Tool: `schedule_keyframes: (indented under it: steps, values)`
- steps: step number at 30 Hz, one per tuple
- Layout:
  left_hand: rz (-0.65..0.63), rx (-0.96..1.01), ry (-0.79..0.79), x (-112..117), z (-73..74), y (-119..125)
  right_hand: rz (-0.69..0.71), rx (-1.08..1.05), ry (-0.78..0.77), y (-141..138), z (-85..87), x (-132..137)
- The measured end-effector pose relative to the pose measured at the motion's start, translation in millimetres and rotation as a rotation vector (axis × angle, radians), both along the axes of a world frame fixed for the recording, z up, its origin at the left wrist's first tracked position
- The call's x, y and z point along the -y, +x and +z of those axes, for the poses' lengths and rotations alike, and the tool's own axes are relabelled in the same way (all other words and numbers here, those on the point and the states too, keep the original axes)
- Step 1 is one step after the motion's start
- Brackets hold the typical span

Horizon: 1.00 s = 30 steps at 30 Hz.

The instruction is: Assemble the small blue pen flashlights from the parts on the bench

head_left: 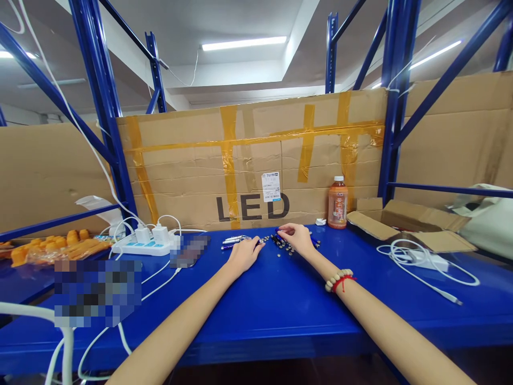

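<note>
My left hand rests low on the blue shelf, thumb and fingers closed together at a small part too tiny to name. Close to its far side lie several slim silver and blue pen-like pieces. My right hand is bent in a pinch, a bit of dark blue showing at its fingertips; what it holds is unclear. Below its fingers is a loose group of short black and blue cylinders. Small round silvery pieces are scattered around them, between and in front of both hands.
A phone and a white power strip with plugs and cables lie left. Toward the right stand an orange drink bottle, an open cardboard box and a coiled white cable. A cardboard wall closes the back.
</note>
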<state>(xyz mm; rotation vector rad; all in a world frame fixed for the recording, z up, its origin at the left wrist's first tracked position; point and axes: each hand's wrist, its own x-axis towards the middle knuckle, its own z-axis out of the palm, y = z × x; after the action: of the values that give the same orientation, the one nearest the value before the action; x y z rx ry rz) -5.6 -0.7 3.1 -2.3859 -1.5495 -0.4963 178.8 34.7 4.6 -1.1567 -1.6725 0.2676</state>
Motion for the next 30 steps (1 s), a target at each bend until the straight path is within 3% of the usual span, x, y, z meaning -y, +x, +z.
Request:
schedule_keyframes:
  steps: [7,12,19,30]
  values:
    - [-0.057,-0.053,0.090,-3.8,-3.4,-2.1,0.301,-0.245,-0.089,-20.5,1.0,4.5]
    - [-0.089,-0.057,0.108,-7.8,-7.2,-3.2,0.435,-0.311,-0.179,-27.4,0.7,7.1]
    - [-0.134,-0.062,0.196,-10.4,-9.8,-3.4,0.427,-0.283,-0.195,-24.5,4.4,10.3]
    - [-0.116,-0.006,0.083,-7.6,-7.3,-3.6,0.446,-0.269,-0.216,-22.9,1.1,10.5]
